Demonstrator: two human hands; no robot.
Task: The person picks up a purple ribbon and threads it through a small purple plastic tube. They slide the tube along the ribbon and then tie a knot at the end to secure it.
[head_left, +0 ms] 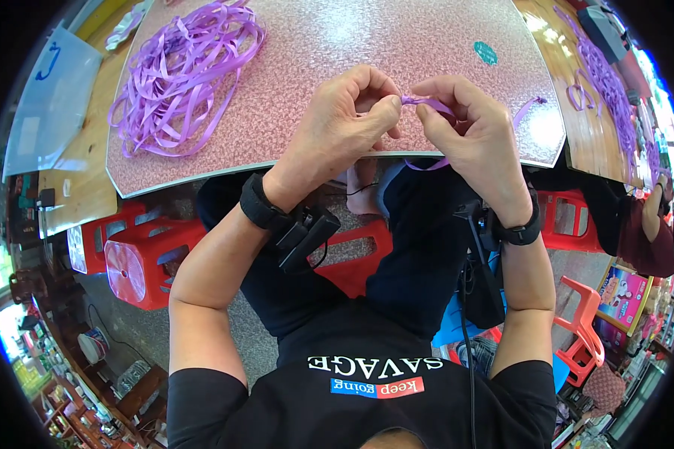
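Both my hands are raised over the near edge of the pink speckled table (307, 52). Between them runs a narrow purple ribbon (434, 105) with a small knotted or bunched spot. My left hand (349, 112) pinches that spot between thumb and index finger. My right hand (468, 123) pinches the ribbon just beside it. A loop of the ribbon hangs below the right hand at the table edge, and another stretch lies to the right of the hand, ending in a small knot. On the table's left side sits a large tangled heap of purple ribbon (183, 82).
A green oval sticker (485, 52) marks the tabletop. Another purple ribbon heap (606, 75) lies on the wooden table at right, where another person's arm (654, 209) shows. Red stools (153, 258) stand at left, with more at right. A clear plastic sheet (49, 105) is at far left.
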